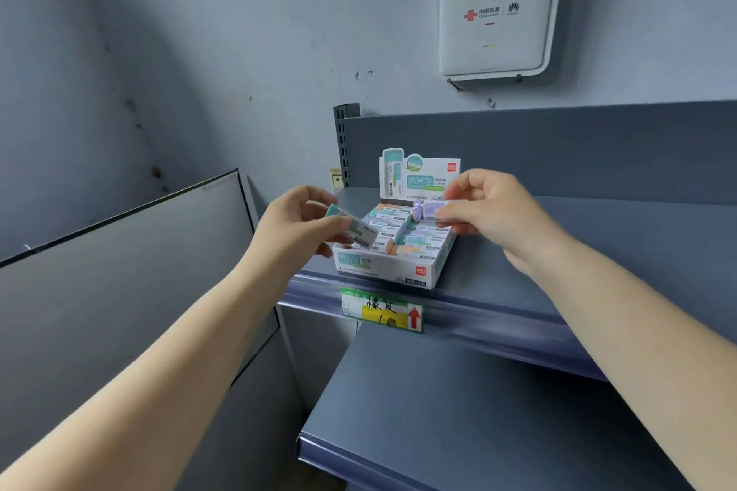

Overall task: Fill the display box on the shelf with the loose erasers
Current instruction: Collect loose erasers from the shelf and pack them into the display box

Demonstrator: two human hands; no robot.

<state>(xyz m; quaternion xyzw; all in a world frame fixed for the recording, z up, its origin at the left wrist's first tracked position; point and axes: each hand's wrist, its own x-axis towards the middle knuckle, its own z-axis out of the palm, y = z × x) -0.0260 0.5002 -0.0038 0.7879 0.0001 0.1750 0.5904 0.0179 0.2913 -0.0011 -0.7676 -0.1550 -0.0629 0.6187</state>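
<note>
Seen from a head-worn camera looking down, two bare forearms reach toward a grey-blue metal shelf (598, 235). The left hand (295, 223) has its fingers (319, 200) and thumb curled round a teal-sleeved eraser (353, 229), which tilts with its far end down to the right, just over the near left corner of the display box (387, 265). The right hand (490, 207) pinches a purple-sleeved eraser (428, 210) between thumb and curled fingers; that eraser points left from the fingertips and hovers above the back right part of the box. The display box is white and teal cardboard, open at the top, sitting on the shelf directly below and between both sets of fingers, close to the shelf's front edge. Inside it lie rows of wrapped erasers (422, 239) on their sides, mostly teal-sleeved with a few orange ones, nearly filling it; whether either held eraser touches them cannot be told. Behind the fingers, the box's printed header card (420, 179) stands upright with Chinese lettering and a small red logo. Below the fingers, on the shelf's front rail, a price tag (381, 309) in green and yellow bears handwritten characters and a red up arrow. A lower shelf (458, 411) of the same colour juts out under the forearms. Left of the left hand, a grey board with a dark edge (131, 251) leans against the wall. High above the right hand, a white wall-mounted router (496, 8) with red logos hangs on the blue-grey wall.
</note>
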